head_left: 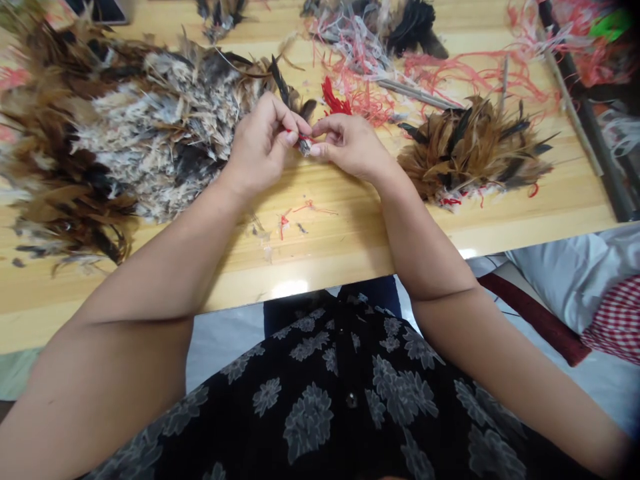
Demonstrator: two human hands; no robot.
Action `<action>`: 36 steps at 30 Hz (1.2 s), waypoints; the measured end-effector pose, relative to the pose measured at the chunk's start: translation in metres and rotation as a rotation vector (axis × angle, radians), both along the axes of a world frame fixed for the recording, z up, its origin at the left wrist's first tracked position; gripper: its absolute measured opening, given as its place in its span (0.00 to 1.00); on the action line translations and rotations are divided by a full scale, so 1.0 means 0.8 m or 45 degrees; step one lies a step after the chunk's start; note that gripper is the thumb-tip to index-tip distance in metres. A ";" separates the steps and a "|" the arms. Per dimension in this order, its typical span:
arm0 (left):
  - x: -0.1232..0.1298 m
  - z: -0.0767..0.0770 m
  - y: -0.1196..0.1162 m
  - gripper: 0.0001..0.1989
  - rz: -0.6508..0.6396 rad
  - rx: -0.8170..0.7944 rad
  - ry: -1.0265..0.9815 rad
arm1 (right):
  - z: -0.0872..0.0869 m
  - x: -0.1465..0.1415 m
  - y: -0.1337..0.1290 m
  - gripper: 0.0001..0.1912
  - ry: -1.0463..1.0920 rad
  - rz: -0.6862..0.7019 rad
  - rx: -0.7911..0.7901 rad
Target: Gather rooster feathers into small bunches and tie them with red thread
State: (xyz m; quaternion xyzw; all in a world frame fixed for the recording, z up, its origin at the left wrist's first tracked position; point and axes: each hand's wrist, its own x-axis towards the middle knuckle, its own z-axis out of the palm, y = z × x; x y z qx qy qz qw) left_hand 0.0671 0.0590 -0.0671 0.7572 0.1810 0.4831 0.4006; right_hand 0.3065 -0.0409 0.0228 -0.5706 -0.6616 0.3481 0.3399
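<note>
Black shirt cloth with grey flowers (345, 373) fills the bottom of the frame, nearest to us. Above it, a wooden table (345, 233) runs across the picture. From the left edge to the upper middle we have a broad mass of feathers (160, 127), brown at its borders and fluffy grey-white inside; a dark flat object (103, 11) lies at the upper left edge.

Right of that mass, just above the frame's centre, our left hand (263, 143) has its thumb and fingers pinched together on a small feather bundle (304, 148). The bundle sits between our two hands, with red thread (302, 137) around it. Our right hand (350, 143) pinches it from the other side, thumb and fingertips closed on its lower end. Below, we see red scraps (283, 225) on the wood.

Behind our right hand lie bright red strands (335, 97) and pink strings (373, 103). Farther right, near our right forearm, rests a brown feather bunch (470, 150), and a dark bar (595, 127) slants down the right edge.
</note>
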 end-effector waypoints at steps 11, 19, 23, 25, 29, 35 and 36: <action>0.002 0.021 -0.016 0.31 -0.022 -0.019 0.006 | 0.012 0.001 -0.002 0.33 0.177 0.172 -0.175; 0.006 0.032 -0.018 0.35 -0.077 0.041 0.008 | 0.013 0.000 -0.006 0.32 0.224 0.189 -0.240; 0.003 0.036 -0.021 0.33 -0.053 -0.024 -0.006 | 0.017 -0.005 -0.009 0.35 0.323 0.182 -0.208; 0.002 0.037 -0.025 0.31 -0.022 -0.021 -0.017 | 0.019 -0.005 -0.012 0.35 0.324 0.165 -0.199; 0.001 0.028 -0.020 0.32 0.000 0.030 -0.001 | 0.019 -0.006 -0.014 0.39 0.266 0.107 -0.207; -0.001 0.021 -0.016 0.37 -0.020 0.061 0.023 | 0.012 -0.008 -0.012 0.36 0.285 0.118 -0.228; -0.002 0.022 -0.018 0.36 -0.020 0.059 0.031 | 0.010 -0.009 -0.010 0.34 0.288 0.114 -0.222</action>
